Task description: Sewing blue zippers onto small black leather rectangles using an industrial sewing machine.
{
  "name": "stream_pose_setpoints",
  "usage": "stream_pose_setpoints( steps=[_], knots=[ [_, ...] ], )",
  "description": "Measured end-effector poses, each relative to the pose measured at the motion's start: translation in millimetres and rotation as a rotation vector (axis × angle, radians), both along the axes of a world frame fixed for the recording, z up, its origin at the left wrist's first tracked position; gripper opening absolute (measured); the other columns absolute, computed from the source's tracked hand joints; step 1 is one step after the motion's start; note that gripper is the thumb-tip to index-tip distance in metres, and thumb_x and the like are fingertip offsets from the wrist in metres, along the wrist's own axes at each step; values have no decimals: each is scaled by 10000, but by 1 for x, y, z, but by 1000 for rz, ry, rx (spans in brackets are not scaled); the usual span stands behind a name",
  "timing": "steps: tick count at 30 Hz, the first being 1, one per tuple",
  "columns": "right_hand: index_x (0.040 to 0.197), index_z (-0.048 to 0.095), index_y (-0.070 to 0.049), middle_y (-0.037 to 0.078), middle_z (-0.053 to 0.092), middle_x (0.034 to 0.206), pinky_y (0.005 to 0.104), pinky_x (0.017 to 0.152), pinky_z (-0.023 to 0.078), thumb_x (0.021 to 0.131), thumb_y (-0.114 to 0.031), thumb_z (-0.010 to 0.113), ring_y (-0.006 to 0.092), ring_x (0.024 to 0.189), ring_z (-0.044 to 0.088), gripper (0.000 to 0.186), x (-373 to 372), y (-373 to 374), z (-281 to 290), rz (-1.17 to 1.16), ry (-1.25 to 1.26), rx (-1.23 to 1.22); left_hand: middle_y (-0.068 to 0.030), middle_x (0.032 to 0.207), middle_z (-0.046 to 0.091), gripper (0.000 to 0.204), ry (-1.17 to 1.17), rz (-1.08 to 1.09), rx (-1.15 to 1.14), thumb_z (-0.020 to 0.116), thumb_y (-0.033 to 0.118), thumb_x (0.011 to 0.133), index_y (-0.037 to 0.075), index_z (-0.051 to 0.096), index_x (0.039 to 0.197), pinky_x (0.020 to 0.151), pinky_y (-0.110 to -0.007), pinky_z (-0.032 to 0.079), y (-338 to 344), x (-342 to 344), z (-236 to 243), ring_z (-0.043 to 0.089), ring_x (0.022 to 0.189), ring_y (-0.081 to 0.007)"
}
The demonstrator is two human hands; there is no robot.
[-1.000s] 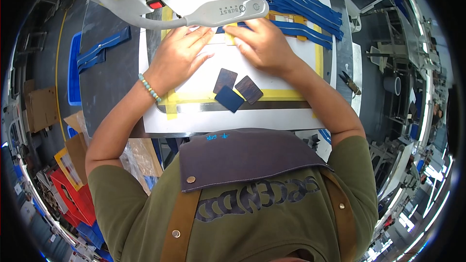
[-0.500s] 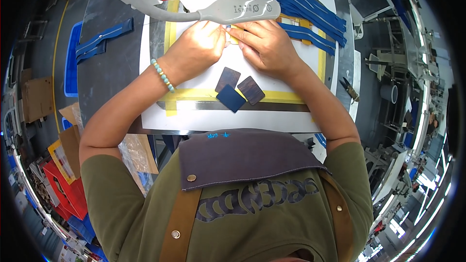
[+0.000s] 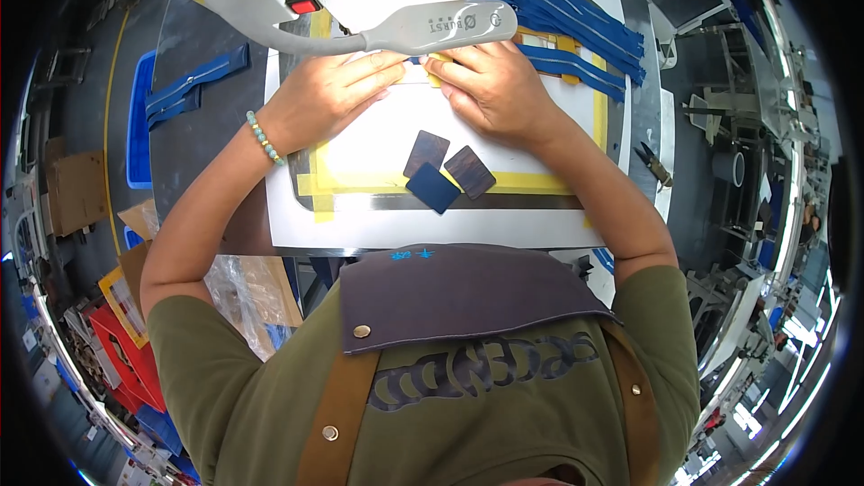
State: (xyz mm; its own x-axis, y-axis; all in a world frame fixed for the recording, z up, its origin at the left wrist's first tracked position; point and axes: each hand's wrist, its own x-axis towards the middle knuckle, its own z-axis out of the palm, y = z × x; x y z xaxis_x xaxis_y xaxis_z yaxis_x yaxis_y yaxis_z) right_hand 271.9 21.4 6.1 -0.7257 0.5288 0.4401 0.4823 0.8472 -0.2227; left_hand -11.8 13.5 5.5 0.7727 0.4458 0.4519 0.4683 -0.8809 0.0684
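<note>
Just below the lamp (image 3: pixel 441 23), our right hand (image 3: pixel 499 92) touched a yellow piece (image 3: pixel 435 81), our left hand (image 3: pixel 333 94) beside it; we couldn't tell either grip. Work seemed underway: three squares (image 3: pixel 433 187) lay loose below the lamp, blue zippers (image 3: pixel 576 18) to its right.

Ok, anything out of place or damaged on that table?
Nothing looks spilled or damaged. Mildly untidy: three small patches lie at differing angles, partly over yellow tape; a blue zipper strip lies leftward on the table, apart from the zipper pile upper right.
</note>
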Motion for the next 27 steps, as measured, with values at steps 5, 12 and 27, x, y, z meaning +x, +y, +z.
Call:
stream_pose_setpoints(
  steps=[5, 12, 27],
  knots=[
    [1169, 732, -63, 82, 700, 1263, 428, 979, 479, 867, -153, 666, 274, 1170, 606, 322, 0, 1, 0, 6, 6, -13, -77, 1228, 743, 335, -8, -10, -56, 733, 119, 909, 61, 714, 1238, 960, -396, 550, 2, 2, -3, 699, 1091, -245],
    [1172, 731, -63, 83, 697, 1257, 438, 964, 474, 871, -160, 671, 287, 1147, 599, 322, 0, 2, -3, 19, 6, -36, -109, 1216, 744, 384, -21, 52, -164, 758, 146, 912, 44, 696, 1277, 946, -413, 555, 0, 3, -8, 711, 1067, -291],
    [1303, 723, -90, 75, 700, 1301, 444, 1009, 454, 887, -139, 641, 298, 1194, 582, 427, 2, 3, -4, 30, 4, -41, -85, 1188, 740, 314, -32, 101, -117, 746, 162, 912, 53, 728, 1206, 1045, -426, 511, -4, 7, -10, 663, 1153, -274]
  ],
)
